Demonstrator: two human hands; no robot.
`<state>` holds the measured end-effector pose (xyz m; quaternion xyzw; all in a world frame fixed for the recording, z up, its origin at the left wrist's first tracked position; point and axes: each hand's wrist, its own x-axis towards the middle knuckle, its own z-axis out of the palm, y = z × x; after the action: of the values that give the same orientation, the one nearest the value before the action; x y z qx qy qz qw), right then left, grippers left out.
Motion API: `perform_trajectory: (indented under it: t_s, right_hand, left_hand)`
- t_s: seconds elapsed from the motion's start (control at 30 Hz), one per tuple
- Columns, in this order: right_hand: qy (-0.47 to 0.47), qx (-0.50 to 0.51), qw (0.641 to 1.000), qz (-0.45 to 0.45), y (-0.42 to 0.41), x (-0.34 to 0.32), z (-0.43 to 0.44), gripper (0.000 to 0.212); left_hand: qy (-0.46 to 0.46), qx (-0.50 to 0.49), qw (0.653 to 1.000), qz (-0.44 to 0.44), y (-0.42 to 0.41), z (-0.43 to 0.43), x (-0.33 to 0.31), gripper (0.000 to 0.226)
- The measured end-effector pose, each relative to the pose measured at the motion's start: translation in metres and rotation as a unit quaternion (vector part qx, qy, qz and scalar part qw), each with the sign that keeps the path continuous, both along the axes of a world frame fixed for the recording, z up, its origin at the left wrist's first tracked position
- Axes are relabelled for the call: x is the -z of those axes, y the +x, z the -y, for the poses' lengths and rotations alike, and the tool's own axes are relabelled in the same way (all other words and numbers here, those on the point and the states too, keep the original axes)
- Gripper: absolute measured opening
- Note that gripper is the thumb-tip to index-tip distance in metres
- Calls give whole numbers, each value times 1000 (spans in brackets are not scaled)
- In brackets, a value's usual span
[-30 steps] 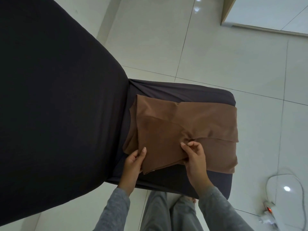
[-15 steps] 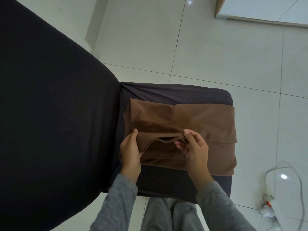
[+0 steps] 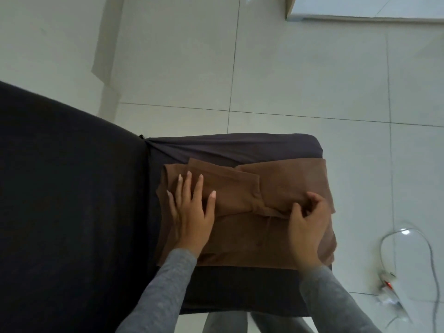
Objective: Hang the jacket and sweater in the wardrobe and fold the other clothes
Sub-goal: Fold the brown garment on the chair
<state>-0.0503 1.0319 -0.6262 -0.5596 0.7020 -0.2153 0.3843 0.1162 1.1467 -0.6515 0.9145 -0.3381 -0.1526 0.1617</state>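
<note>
Half a second ago we had both hands pinching the lifted near edge of the brown garment (image 3: 240, 239); now that flap lies turned over, a narrower band across the middle. Our left hand (image 3: 192, 217) rests flat on its left end, fingers straight and spread, while our right hand (image 3: 306, 227) curls thumb and fingers round the band's right end. We judge this fold nearly set, with smoothing left. The garment lies on the chair seat (image 3: 240, 146), beside the chair back (image 3: 72, 212). The cloth looks thin, limp and matt, creasing softly; the dark seat cover is stretchy, gathered at the back corner
</note>
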Motion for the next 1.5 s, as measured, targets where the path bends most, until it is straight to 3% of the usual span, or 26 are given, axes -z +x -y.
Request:
perform_trajectory:
  t_s: [0.17, 0.27, 0.37, 0.53, 0.63, 0.73, 0.83, 0.97, 1.13, 1.2, 1.33, 1.5]
  right_hand:
    - [184, 151, 967, -87, -46, 29, 40, 46]
    - [263, 166, 948, -63, -60, 42, 57, 59]
    - [294, 215, 931, 22, -74, 47, 70, 59]
    - [307, 304, 879, 203, -83, 47, 83, 23]
    - [307, 319, 855, 269, -87, 52, 90, 22]
    - [298, 318, 833, 339, -94, 50, 98, 32]
    - [301, 318, 804, 402, -99, 47, 103, 39]
    - [207, 355, 795, 446, -106, 38, 99, 32]
    - [157, 380, 748, 520, -117, 29, 74, 29]
    - [136, 422, 777, 447, -126, 33, 62, 34]
    - [242, 392, 780, 425, -129, 44, 54, 45]
    - [313, 308, 808, 394, -129, 47, 64, 32]
  left_hand:
    - [-10, 171, 985, 12, -22, 24, 2, 62]
    - [-8, 269, 963, -10, -49, 31, 6, 68]
    - [-7, 298, 954, -29, -70, 28, 11, 68]
    - [-75, 219, 970, -77, -70, 21, 12, 45]
    - [-112, 220, 967, -68, -63, 25, 9, 42]
    - [-101, 163, 976, -105, -66, 30, 0, 56]
    - [-102, 187, 974, -80, -63, 26, -1, 47]
    - [-116, 178, 975, -65, -59, 21, -9, 44]
    - [-141, 211, 966, -57, -56, 12, -18, 40]
    - [-128, 228, 963, -56, -54, 6, -14, 38]
    - [-89, 213, 971, -57, -52, 0, -7, 42]
    - [-97, 192, 976, -19, -50, 0, -7, 38]
